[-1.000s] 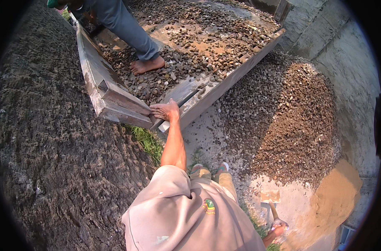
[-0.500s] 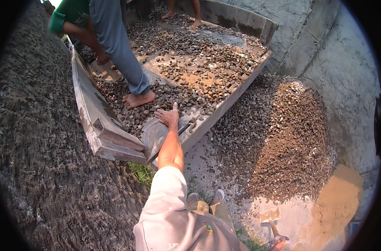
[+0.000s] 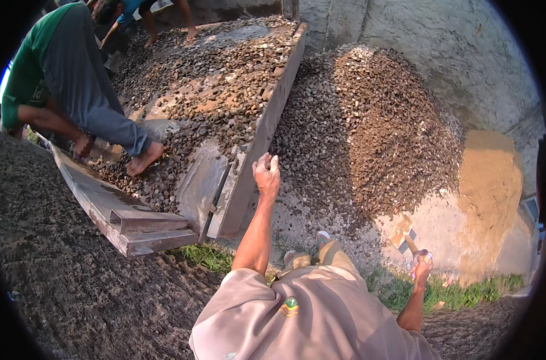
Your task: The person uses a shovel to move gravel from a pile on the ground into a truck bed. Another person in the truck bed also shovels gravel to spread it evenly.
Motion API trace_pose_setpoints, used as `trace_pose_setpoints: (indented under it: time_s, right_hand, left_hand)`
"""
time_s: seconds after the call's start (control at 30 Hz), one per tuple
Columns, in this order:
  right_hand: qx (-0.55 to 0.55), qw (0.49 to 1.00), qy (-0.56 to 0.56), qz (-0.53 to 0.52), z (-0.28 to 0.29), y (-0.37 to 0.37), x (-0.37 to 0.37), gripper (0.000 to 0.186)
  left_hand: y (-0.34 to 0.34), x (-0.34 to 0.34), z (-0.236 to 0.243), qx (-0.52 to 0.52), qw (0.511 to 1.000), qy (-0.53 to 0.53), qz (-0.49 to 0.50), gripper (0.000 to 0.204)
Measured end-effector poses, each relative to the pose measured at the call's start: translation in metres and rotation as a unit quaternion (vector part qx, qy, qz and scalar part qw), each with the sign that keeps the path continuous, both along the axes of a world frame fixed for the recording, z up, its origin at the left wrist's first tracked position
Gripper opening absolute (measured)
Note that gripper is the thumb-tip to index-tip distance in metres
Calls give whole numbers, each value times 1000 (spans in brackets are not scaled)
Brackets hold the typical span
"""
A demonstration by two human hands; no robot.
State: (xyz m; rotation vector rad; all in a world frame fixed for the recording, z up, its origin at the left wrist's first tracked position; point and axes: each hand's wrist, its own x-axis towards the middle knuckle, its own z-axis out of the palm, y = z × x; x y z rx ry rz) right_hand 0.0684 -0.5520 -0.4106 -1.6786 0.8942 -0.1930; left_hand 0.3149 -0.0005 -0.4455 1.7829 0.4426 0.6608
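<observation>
My left hand point(image 3: 267, 175) is raised beside the metal side wall of a truck bed point(image 3: 267, 114). It holds nothing; its fingers are loosely bent and apart, off the wall. My right hand point(image 3: 423, 266) is closed around the handle of a shovel point(image 3: 410, 242) at the lower right. Its flat, pale-smeared blade point(image 3: 401, 229) lies at the foot of a tall gravel heap point(image 3: 399, 138). Wet gravel point(image 3: 213, 90) also covers the truck bed floor, with a bare metal patch point(image 3: 201, 174) near its back corner.
A barefoot person point(image 3: 93, 78) in a green shirt bends over in the truck bed; another person point(image 3: 129, 15) in blue works farther back. Sand point(image 3: 492, 180) lies right of the gravel, before a rough grey wall point(image 3: 435, 36). Grass point(image 3: 393, 294) and dark rough ground point(image 3: 81, 258) lie nearer.
My left hand has drawn back from the truck bed's corner to outside its side wall. The view has swung right, bringing my right hand and the shovel fully into sight.
</observation>
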Motion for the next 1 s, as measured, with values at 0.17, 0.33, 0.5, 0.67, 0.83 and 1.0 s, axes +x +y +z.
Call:
trace_pose_setpoints:
  time_s: [0.17,0.33,0.5,0.67,0.83,1.0]
  right_hand:
    - [-83,996,24,-36,-5,-12,-35,11]
    - [-36,996,6,-79,-15,-44,-43,11]
    - [26,990,-25,-139,-2,-85,-35,8]
    - [55,976,-42,-207,-15,-139,-27,16]
    - [76,973,-38,-214,-4,-167,-27,16]
    - [64,975,-35,-211,5,-208,-48,12]
  left_hand:
    - [-47,-184,-124,58,950,274,-139,54]
    - [39,-341,-200,386,468,676,-418,31]
    - [108,-362,-207,324,738,465,-367,16]
    - [72,-291,-165,-145,887,434,-59,22]
    - [-6,-231,-148,-194,918,330,-106,20]
    - [-116,-205,-148,-180,897,363,-176,14]
